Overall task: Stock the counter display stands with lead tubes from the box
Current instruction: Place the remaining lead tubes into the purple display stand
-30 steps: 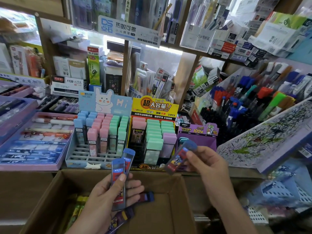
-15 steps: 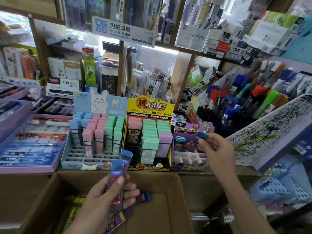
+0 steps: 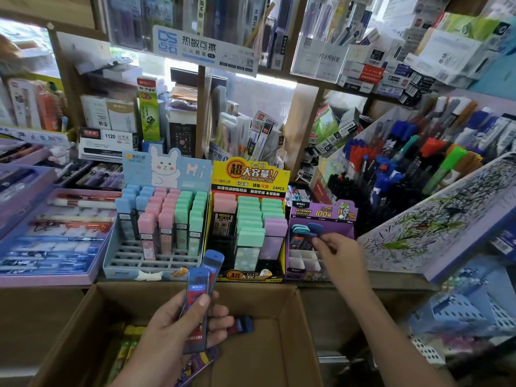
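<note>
Purple display stand: the right hand pinches a blue-capped lead tube in its fingers at the back row. The left hand grips several more tubes above the cardboard box.

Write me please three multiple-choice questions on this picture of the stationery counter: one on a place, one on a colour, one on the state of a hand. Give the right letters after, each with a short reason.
1. At which stand does the right hand hold its lead tube?
A. the blue rabbit stand
B. the yellow stand
C. the purple stand

2. What colour are the caps of the tubes in the left hand?
A. blue
B. green
C. pink

3. How is the left hand?
A. open and empty
B. gripping tubes above the cardboard box
C. flat on the counter

Key: 1 C, the pinched tube is at the purple stand's slots. 2 A, both caps that show are blue. 3 B, thumb and fingers curl round the tubes, with the box below.
</note>
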A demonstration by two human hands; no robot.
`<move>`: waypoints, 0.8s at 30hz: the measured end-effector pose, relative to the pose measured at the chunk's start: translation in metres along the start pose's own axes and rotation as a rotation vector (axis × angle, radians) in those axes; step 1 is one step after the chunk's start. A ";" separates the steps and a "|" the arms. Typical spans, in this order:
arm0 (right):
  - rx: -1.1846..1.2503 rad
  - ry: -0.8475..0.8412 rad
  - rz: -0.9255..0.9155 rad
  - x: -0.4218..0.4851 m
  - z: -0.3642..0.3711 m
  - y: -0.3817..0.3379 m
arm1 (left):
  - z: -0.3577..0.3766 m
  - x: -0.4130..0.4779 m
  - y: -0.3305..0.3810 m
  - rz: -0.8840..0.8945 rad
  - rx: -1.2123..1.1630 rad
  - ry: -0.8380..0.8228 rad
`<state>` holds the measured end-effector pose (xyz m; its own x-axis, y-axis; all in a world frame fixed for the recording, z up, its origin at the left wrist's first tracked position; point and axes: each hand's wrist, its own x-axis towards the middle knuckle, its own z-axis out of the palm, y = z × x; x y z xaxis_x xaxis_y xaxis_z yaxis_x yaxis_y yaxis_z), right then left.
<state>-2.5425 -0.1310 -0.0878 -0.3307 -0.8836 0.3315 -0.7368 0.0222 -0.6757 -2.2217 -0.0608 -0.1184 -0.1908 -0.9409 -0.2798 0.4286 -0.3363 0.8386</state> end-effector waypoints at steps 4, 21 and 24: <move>-0.112 0.009 -0.012 0.002 0.002 -0.003 | 0.001 -0.002 0.001 0.001 0.007 0.001; 0.053 0.185 0.003 -0.017 -0.014 -0.015 | 0.004 -0.007 0.006 0.024 0.063 0.014; 0.170 0.134 -0.005 -0.036 -0.015 -0.030 | 0.004 -0.007 0.006 0.023 0.064 0.008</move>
<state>-2.5177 -0.0930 -0.0694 -0.4114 -0.8129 0.4123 -0.6322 -0.0714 -0.7715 -2.2210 -0.0565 -0.1097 -0.1746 -0.9488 -0.2633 0.3751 -0.3114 0.8731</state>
